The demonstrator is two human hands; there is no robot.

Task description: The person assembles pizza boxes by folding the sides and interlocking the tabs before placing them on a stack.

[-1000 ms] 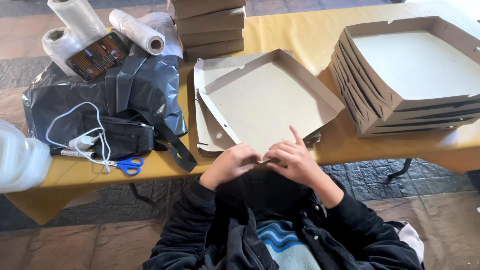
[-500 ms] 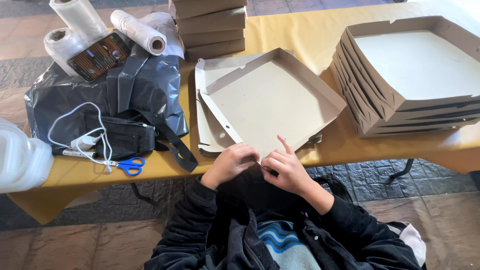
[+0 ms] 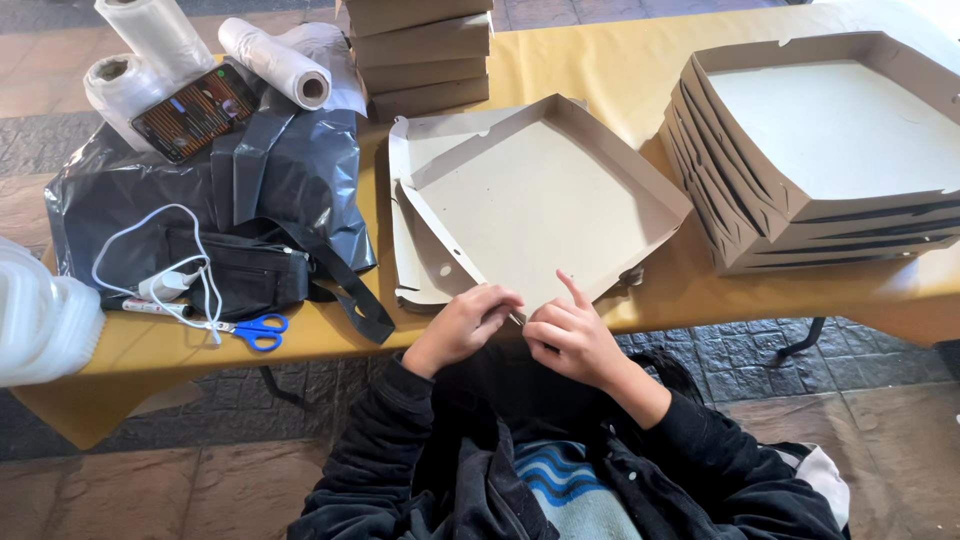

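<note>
Cardboard tray (image 3: 545, 200), half-folded, lies at the table's (image 3: 600, 70) near edge so both hands reach it. Left hand (image 3: 462, 325) and right hand (image 3: 568, 335) pinch its near corner, right forefinger raised. Finished trays (image 3: 830, 130) stacked at right edge.

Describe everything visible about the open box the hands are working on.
The box is a shallow, square tray of plain grey-brown cardboard, empty, with low walls folded up. It lies turned at an angle on the yellow table, over flat blanks. The left hand and right hand pinch its near corner at the table edge.
</note>
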